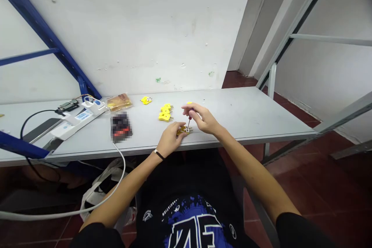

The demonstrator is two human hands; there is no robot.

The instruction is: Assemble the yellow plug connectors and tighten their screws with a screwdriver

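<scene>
Tabletop (247,114): two hands (170,137) (202,118), one screwdriver (189,116), one yellow plug (181,131).

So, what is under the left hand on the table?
The left hand lies on a yellow plug. Only the plug's end with metal parts shows beside the hand; the rest is covered, so its shape there cannot be seen.

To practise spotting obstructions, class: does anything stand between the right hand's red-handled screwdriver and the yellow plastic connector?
Nothing visible does. The metal tip of the red-handled screwdriver, gripped in the right hand, meets the yellow plastic connector directly, with the left hand holding the connector from the other side.
</scene>
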